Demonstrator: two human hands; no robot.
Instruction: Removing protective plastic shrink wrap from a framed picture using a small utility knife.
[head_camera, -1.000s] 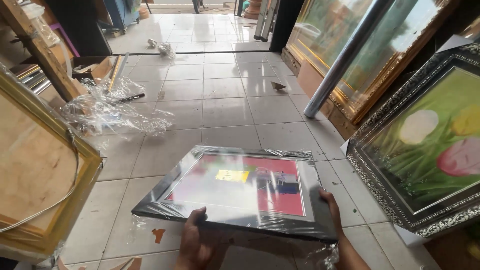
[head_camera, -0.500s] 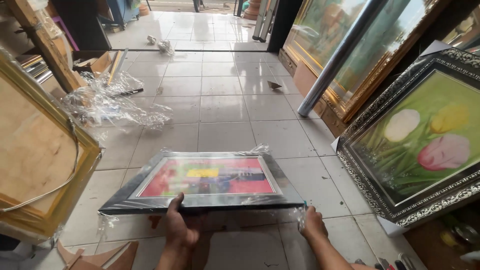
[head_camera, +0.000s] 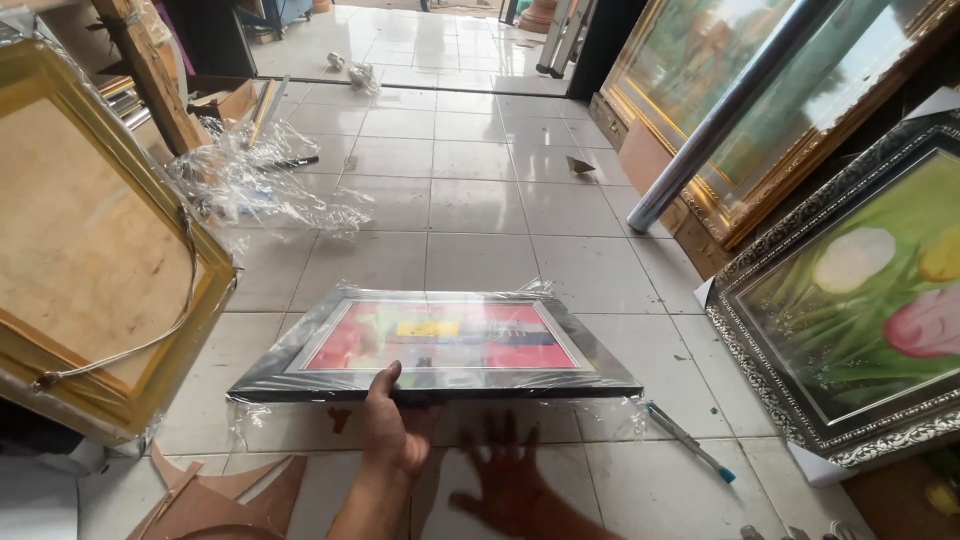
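We hold a plastic-wrapped framed picture (head_camera: 435, 345) low over the tiled floor (head_camera: 480, 200), flatter and nearer the tiles than a second ago. Our left hand (head_camera: 392, 425) now grips its near edge from beneath, thumb on top, where a moment ago both hands held that edge. Our right hand (head_camera: 505, 475) has come off and lies spread open behind loose film. Whether the frame's underside touches the floor, we cannot tell.
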